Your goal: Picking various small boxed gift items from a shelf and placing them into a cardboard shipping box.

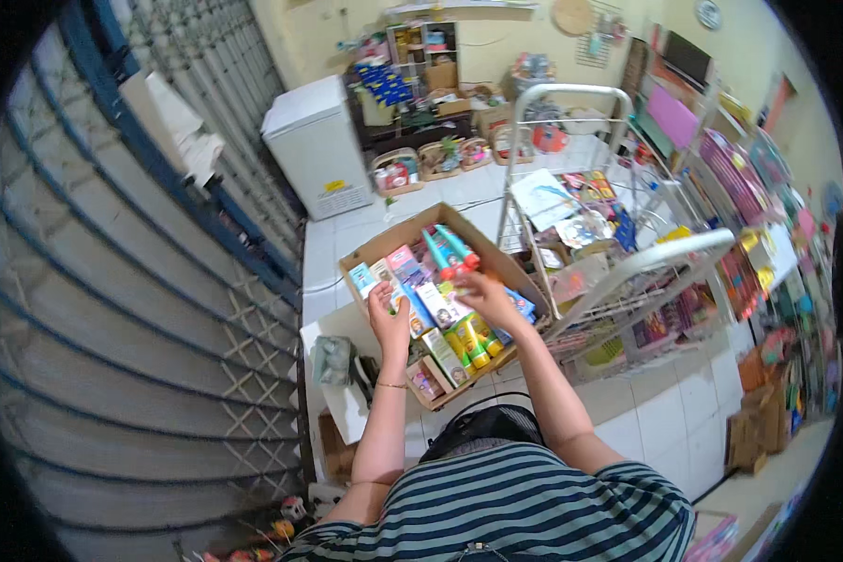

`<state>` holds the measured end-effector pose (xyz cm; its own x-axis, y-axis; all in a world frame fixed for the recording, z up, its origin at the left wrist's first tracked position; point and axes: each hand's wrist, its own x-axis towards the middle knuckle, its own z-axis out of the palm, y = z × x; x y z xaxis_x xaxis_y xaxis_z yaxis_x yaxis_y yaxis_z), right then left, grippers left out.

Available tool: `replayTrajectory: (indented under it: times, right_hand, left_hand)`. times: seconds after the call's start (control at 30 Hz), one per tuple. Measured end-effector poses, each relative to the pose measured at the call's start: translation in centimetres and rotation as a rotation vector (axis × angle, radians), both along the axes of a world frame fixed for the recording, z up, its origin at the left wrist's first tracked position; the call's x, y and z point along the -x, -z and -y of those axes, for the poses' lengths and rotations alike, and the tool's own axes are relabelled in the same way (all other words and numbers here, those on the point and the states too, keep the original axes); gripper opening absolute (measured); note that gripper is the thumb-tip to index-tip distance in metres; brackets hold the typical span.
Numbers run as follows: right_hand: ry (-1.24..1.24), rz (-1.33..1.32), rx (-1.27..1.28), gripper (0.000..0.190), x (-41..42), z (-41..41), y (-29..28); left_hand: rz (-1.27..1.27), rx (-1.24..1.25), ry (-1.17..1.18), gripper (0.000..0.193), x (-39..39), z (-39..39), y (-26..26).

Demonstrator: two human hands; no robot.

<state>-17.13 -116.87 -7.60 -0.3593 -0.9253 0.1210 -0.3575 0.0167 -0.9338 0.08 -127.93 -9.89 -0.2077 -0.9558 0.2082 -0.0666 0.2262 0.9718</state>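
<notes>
An open cardboard box [525, 281] stands before me, packed with small cartons and tubes. My left hand [390, 317] is over its left side, thumb and fingers apart, in front of a light blue carton [362, 276]. My right hand [490, 301] reaches over the right side, just below the red caps of two teal tubes [451, 247]. Its fingertips are blurred beside something orange, so I cannot tell whether it grips anything. Between the hands lies a white carton [435, 303]. Yellow tubes with green parts [474, 338] fill the near right corner, and a pink carton [404, 263] lies farther back.
A white table [348, 414] holding a grey-green packet [334, 360] is at my left, by a folding metal gate [253, 393]. To the right stands a white metal rack [569, 90] full of goods. A white chest freezer [316, 147] and several baskets [398, 184] are beyond.
</notes>
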Motion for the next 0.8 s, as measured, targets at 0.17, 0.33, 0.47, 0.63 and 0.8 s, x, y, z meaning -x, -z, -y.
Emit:
replayTrajectory:
  times: [0.17,0.33,0.47,0.63,0.8]
  right_hand:
    - [0.05,0.125,0.052,0.036,-1.2,-8.2,-2.3]
    - [0.349,0.151,0.134,0.038,-0.8,-15.5,-7.5]
    - [0.622,0.108,0.233,0.039,1.2,-23.0,-8.2]
    - [0.903,0.083,0.293,0.04,3.7,-33.5,-8.6]
    - [1.166,0.146,0.382,0.041,5.9,-45.6,-8.3]
  left_hand:
    - [-0.156,-0.089,0.454,0.029,5.6,-4.6,-5.6]
    - [-0.327,-0.094,0.741,0.029,9.3,-11.0,-10.6]
    - [-0.368,-0.072,0.932,0.03,13.3,-17.6,-12.8]
    - [-0.397,-0.209,1.123,0.03,18.4,-26.3,-12.9]
    - [-0.348,-0.31,1.282,0.029,22.7,-36.8,-12.4]
